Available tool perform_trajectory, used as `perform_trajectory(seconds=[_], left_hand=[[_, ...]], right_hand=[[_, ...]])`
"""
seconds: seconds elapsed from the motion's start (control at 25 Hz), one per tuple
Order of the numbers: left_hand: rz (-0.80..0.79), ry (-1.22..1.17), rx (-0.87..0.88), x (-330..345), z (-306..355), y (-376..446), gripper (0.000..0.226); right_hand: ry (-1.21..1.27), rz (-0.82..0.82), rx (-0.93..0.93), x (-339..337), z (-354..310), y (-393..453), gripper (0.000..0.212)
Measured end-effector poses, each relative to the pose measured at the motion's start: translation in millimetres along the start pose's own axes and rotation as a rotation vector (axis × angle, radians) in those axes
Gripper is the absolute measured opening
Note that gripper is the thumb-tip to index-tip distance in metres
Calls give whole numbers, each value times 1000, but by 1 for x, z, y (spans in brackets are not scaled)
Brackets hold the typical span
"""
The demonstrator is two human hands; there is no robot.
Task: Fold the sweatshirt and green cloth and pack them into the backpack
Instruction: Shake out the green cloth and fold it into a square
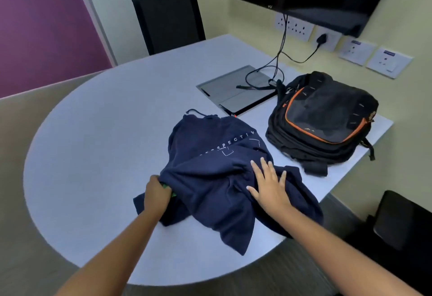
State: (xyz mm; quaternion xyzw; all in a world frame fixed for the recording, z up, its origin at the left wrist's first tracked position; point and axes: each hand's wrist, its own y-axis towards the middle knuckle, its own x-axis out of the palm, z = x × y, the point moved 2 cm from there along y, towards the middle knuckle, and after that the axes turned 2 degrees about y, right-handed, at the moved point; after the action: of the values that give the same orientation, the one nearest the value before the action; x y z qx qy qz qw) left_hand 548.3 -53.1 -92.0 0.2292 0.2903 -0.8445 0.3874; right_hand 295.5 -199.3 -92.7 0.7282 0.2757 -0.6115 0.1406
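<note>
While the right hand point(268, 187) lies flat, fingers spread, on the navy sweatshirt point(224, 179), the left hand point(157, 194) grips its edge and green cloth point(168, 189) beside the backpack point(322, 118).

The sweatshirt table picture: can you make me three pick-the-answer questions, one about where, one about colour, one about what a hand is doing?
1. Where is the backpack?
A. right of the sweatshirt
B. on the chair
C. on the floor

2. What colour is the backpack's trim?
A. pink
B. orange
C. white

3. What is the right hand doing?
A. pointing at the screen
B. holding a cable
C. lying flat, open, on the sweatshirt

Answers: 1 A, it lies on the table beside the sweatshirt. 2 B, an orange line edges its front panel. 3 C, its fingers are spread on the cloth.
</note>
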Motion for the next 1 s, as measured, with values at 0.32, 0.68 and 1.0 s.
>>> perform_trajectory(seconds=[0.32, 0.68, 1.0], left_hand=[[-8, 93, 43, 29, -19, -12, 15], [308, -97, 125, 3, 45, 11, 32], [307, 104, 207, -47, 93, 76, 22]], right_hand=[[-78, -168, 223, 67, 27, -30, 87], [293, 139, -207, -97, 43, 100, 26], [543, 231, -126, -184, 20, 219, 35]])
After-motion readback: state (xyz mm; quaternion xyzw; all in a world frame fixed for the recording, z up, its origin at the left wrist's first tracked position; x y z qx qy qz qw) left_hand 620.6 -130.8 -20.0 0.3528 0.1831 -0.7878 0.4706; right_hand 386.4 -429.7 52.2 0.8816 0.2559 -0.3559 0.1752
